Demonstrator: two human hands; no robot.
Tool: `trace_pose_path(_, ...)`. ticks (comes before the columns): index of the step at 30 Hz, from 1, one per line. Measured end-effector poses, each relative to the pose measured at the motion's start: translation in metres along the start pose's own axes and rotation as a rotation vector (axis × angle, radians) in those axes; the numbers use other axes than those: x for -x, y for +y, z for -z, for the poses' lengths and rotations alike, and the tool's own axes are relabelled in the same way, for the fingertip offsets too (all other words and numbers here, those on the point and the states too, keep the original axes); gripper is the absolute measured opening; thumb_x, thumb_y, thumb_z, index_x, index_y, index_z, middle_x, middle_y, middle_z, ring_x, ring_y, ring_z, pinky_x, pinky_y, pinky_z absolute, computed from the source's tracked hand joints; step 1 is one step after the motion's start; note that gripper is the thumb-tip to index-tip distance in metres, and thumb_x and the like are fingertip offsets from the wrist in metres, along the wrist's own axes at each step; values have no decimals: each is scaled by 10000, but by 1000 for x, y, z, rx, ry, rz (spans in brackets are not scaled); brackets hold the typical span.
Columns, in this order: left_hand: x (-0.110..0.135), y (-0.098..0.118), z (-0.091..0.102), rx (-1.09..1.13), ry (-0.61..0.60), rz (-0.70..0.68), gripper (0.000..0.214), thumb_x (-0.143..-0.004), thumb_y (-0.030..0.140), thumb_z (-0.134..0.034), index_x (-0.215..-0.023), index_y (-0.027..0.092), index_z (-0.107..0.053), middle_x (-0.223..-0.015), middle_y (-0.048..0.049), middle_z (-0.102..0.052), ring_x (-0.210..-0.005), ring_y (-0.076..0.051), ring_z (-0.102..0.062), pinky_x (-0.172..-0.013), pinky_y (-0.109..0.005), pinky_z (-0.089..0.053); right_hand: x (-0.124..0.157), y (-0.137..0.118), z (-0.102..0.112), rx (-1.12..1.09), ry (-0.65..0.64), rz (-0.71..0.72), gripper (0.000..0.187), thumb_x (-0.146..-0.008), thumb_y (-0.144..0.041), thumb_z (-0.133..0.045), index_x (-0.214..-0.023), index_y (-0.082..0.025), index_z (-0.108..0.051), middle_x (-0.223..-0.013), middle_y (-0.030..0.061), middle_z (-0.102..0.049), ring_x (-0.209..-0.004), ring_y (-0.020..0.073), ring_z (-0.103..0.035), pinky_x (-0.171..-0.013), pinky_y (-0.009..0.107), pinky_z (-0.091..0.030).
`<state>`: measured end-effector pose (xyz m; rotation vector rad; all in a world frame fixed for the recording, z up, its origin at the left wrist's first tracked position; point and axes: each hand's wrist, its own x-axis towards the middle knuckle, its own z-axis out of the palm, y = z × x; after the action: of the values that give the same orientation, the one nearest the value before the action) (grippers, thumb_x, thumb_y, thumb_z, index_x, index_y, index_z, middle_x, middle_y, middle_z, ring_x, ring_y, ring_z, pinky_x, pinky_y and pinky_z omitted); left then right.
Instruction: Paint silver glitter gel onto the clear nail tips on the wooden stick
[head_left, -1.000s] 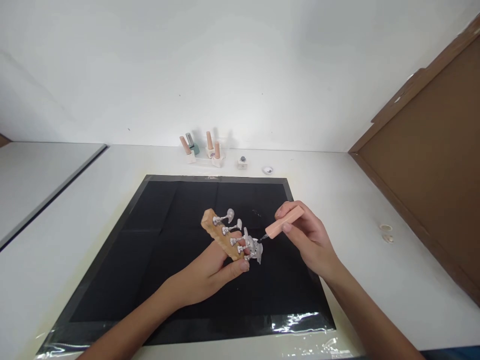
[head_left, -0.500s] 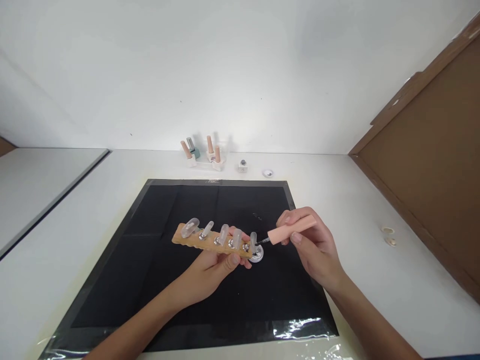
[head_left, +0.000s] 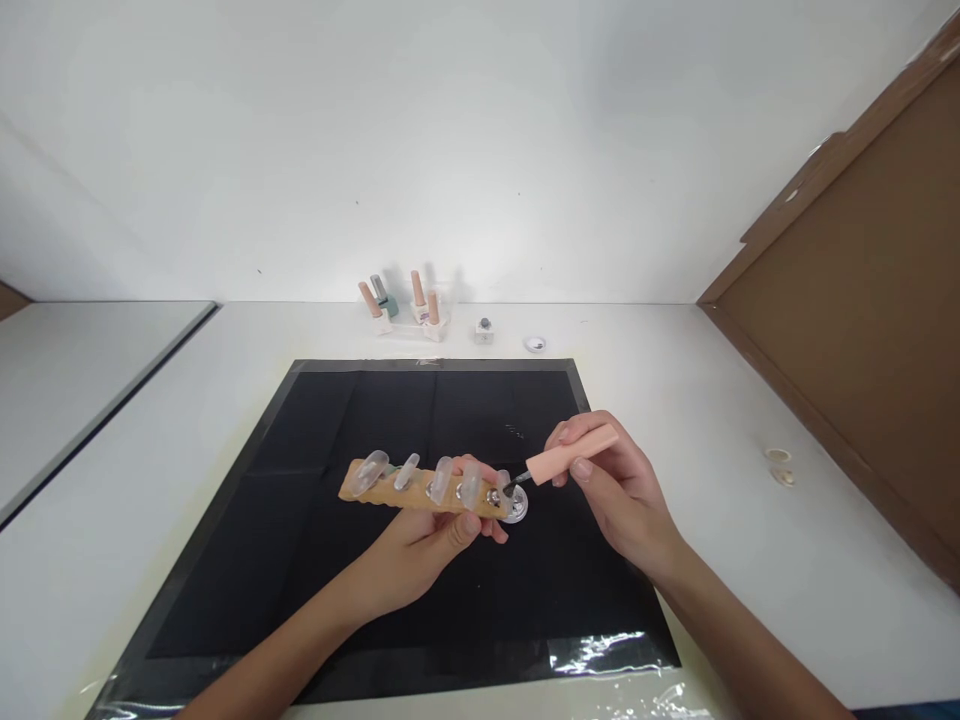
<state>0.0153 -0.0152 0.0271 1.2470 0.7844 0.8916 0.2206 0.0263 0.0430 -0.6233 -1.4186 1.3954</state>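
Observation:
My left hand (head_left: 431, 545) is closed around a wooden nail-tip display stand (head_left: 397, 490), thumb on its near edge and fingers behind. Several clear false nails (head_left: 442, 480) stand along it on small silver mounts. Between the thumb and fingers of my right hand (head_left: 619, 490) is a nail polish brush with a peach handle (head_left: 562, 458), pointing left and down. Its dark bristles meet the rightmost false nail (head_left: 504, 482). Just behind that end of the stand shows a round silver piece (head_left: 516, 505); whether it is attached I cannot tell.
A black mat (head_left: 315, 580) under clear film lies beneath my hands. At the back stand several nail polish bottles (head_left: 433, 318) in a clear holder, a small square bottle (head_left: 484, 332) and a shallow white dish (head_left: 535, 345). Two small round pieces (head_left: 780, 465) lie at right, near a cardboard panel (head_left: 862, 300).
The brush has moved slightly left, its bristles now over the rightmost false nail. The stand has tilted a little and its left end has dropped.

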Motion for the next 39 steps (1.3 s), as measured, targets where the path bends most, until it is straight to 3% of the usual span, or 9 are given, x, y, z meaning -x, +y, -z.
trace_pose_path(6, 1, -2, 1, 6, 4, 16, 342, -878, 491, -513, -1101, 232, -521, -932, -16, -551, -815, -153, -582, -799, -324, -462, -1, 2, 1, -55, 26, -66, 116, -889, -363, -594, -962, -274, -580, -731, -27, -549, -650, 119, -532, -638, 251, -454)
trace_pose_path(15, 0, -1, -2, 10, 22, 7, 340, -874, 496, -516, -1084, 229, -523, -964, -22, -540, -797, -149, -583, -774, -321, -471, 0, 1, -1, -10, -1, -113, 119, -889, -364, -590, -942, -258, -581, -748, -14, -565, -659, 124, -543, -623, 254, -458)
trace_pose_path(26, -3, 2, -3, -25, 42, 32, 363, -863, 521, -516, -1055, 214, -529, -905, -19, -553, -771, -148, -584, -768, -316, -479, 3, -3, 0, 168, -37, -52, 60, -921, -315, -546, -968, -278, -553, -851, -9, -533, -685, 115, -490, -634, 235, -433)
trace_pose_path(39, -2, -1, -4, 34, 58, 4, 318, -854, 497, -547, -1006, 218, -574, -995, -18, -502, -771, -126, -582, -752, -294, -497, 2, 0, -1, 128, -49, -33, 52, -930, -299, -533, -970, -275, -557, -858, -5, -559, -702, 123, -516, -633, 245, -426)
